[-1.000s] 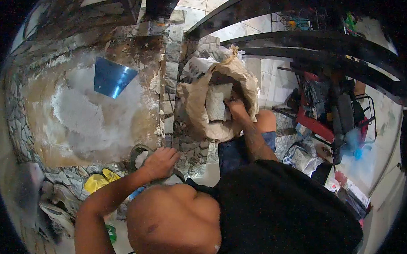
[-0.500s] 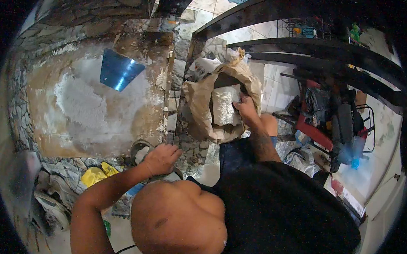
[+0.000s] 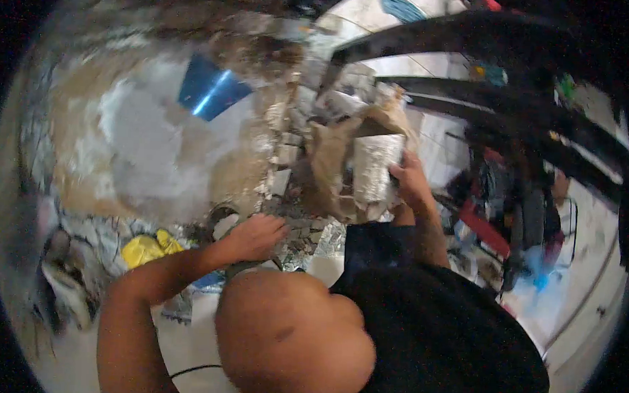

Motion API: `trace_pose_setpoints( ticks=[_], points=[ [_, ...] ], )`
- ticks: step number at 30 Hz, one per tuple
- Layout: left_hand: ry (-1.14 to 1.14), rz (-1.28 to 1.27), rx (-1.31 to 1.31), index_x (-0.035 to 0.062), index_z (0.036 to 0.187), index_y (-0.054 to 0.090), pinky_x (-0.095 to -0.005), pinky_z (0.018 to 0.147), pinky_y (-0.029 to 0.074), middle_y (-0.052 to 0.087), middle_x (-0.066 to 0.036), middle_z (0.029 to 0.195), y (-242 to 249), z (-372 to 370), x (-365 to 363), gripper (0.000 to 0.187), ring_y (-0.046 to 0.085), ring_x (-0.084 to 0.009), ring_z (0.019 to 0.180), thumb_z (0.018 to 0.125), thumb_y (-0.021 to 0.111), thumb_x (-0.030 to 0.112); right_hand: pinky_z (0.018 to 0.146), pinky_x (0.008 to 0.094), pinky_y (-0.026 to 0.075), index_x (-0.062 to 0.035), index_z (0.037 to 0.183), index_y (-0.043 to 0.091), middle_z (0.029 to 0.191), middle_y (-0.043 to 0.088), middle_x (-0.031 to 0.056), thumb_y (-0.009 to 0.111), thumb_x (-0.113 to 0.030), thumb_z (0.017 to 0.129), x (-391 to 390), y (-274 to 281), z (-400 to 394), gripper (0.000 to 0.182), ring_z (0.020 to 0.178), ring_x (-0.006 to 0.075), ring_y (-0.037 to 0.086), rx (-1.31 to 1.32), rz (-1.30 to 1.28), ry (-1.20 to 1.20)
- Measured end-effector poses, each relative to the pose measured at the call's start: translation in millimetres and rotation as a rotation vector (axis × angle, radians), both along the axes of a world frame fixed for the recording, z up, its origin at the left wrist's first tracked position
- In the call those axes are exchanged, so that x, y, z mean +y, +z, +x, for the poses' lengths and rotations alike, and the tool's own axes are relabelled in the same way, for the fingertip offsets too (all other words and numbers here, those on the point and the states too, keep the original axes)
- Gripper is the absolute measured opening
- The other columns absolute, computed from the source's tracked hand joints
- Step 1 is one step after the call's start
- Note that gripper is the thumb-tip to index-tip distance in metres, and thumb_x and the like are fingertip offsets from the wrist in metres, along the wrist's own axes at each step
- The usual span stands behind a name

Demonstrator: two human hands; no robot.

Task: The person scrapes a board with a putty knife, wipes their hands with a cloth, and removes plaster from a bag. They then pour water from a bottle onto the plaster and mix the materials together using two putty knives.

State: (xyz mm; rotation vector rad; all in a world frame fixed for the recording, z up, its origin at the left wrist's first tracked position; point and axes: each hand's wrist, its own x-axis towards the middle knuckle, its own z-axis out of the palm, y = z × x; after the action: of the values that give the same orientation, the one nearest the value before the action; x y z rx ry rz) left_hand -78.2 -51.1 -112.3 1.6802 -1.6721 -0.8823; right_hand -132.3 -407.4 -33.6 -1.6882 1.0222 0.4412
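My right hand (image 3: 413, 180) grips the edge of a scoop-like holder heaped with white powder (image 3: 376, 167). The holder is at the mouth of a brown paper bag (image 3: 330, 155), and its full shape is hidden. My left hand (image 3: 258, 236) is over the stones beside a small round container (image 3: 224, 214) with pale material in it, fingers extended and holding nothing visible. A shiny blue trapezoid plate (image 3: 211, 89) lies on a board (image 3: 72, 181) coated with grey-white powder.
Dark beams (image 3: 472, 42) cross the upper right. Yellow plastic (image 3: 143, 251) and worn shoes (image 3: 69, 278) lie at lower left. A red and black chair-like object (image 3: 490, 223) stands at right. A blue cloth (image 3: 402, 5) is on the tiles at the top.
The powder-filled holder has come up higher in the bag mouth with my right hand. My left hand stays near the round container. The whole view has shifted and blurred.
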Motion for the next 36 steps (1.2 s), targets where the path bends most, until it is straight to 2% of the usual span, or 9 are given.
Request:
trace_pose_setpoints(
  ticks=[4,8,11,13,14,18,21,26,36],
  points=[
    [0.007,0.005,-0.015,0.0025,0.102,0.054,-0.0364,0.071,0.043,0.053,-0.011,0.093,5,3,2,0.038,0.055,-0.0245,0.084,0.067,0.059,0.016,0.084,0.0317,0.044,0.0023,0.122,0.047,0.108,0.059,0.0119,0.048,0.002,0.079,0,8,23,0.043,0.095,0.0204,0.057,0.007,0.04,-0.06],
    [-0.067,0.079,-0.017,0.0022,0.105,0.052,-0.0366,0.072,0.044,0.053,-0.011,0.094,3,2,4,0.039,0.055,-0.0238,0.088,0.069,0.057,0.016,0.084,0.0301,0.045,0.0031,0.119,0.049,0.106,0.06,0.0111,0.049,0.0,0.08,17,16,70,0.039,0.095,0.0187,0.058,-0.08,-0.179,0.326],
    [0.149,-0.198,-0.052,0.0022,0.106,0.051,-0.0367,0.073,0.045,0.053,-0.012,0.096,-9,-9,13,0.038,0.055,-0.0245,0.089,0.071,0.056,0.017,0.081,0.0296,0.045,0.0046,0.116,0.051,0.101,0.061,0.0111,0.052,-0.004,0.08,51,18,109,0.037,0.094,0.018,0.058,-0.222,-0.023,0.225],
    [0.103,-0.005,0.055,0.002,0.106,0.051,-0.0367,0.074,0.045,0.053,-0.013,0.097,-8,-10,8,0.038,0.056,-0.0253,0.088,0.071,0.056,0.017,0.082,0.0296,0.044,0.0053,0.114,0.051,0.1,0.062,0.0114,0.054,-0.006,0.079,82,18,140,0.037,0.093,0.0179,0.058,-0.192,0.041,0.177],
    [0.08,0.089,0.109,0.0018,0.106,0.052,-0.0367,0.075,0.045,0.053,-0.013,0.098,-7,-9,6,0.038,0.056,-0.0258,0.088,0.071,0.056,0.017,0.091,0.033,0.04,0.0045,0.121,0.046,0.115,0.056,0.0147,0.06,-0.011,0.08,94,21,155,0.046,0.101,0.0264,0.054,-0.2,-0.167,0.461],
    [0.024,-0.04,-0.099,0.0017,0.102,0.052,-0.0358,0.073,0.046,0.053,-0.013,0.096,-13,-13,6,0.034,0.056,-0.0262,0.087,0.073,0.056,0.018,0.083,0.0289,0.042,0.0017,0.114,0.054,0.102,0.06,0.0094,0.058,-0.009,0.079,136,-49,210,0.037,0.09,0.0177,0.055,-0.352,0.063,0.488],
    [0.076,-0.112,-0.047,0.002,0.099,0.051,-0.0354,0.072,0.047,0.052,-0.011,0.093,-9,-6,9,0.031,0.056,-0.0258,0.087,0.072,0.056,0.017,0.088,0.0337,0.041,0.0008,0.114,0.054,0.105,0.06,0.0137,0.06,-0.011,0.077,159,-97,255,0.039,0.095,0.0242,0.056,-0.474,-0.229,0.866],
    [0.129,-0.183,-0.049,0.0034,0.098,0.051,-0.036,0.07,0.047,0.05,-0.01,0.09,-1,-4,13,0.028,0.056,-0.0253,0.085,0.073,0.056,0.015,0.087,0.043,0.043,-0.0011,0.113,0.054,0.106,0.058,0.0246,0.063,-0.018,0.073,237,-84,314,0.045,0.1,0.0379,0.055,-0.315,-0.588,0.862],
    [0.085,-0.122,-0.093,0.0041,0.098,0.05,-0.0357,0.066,0.047,0.05,-0.009,0.088,-21,-14,6,0.027,0.057,-0.0237,0.08,0.074,0.054,0.016,0.081,0.0469,0.045,0.0051,0.103,0.055,0.091,0.061,0.0266,0.057,-0.012,0.065,319,-17,302,0.041,0.088,0.0423,0.058,-0.555,-0.455,1.12]
  ],
)
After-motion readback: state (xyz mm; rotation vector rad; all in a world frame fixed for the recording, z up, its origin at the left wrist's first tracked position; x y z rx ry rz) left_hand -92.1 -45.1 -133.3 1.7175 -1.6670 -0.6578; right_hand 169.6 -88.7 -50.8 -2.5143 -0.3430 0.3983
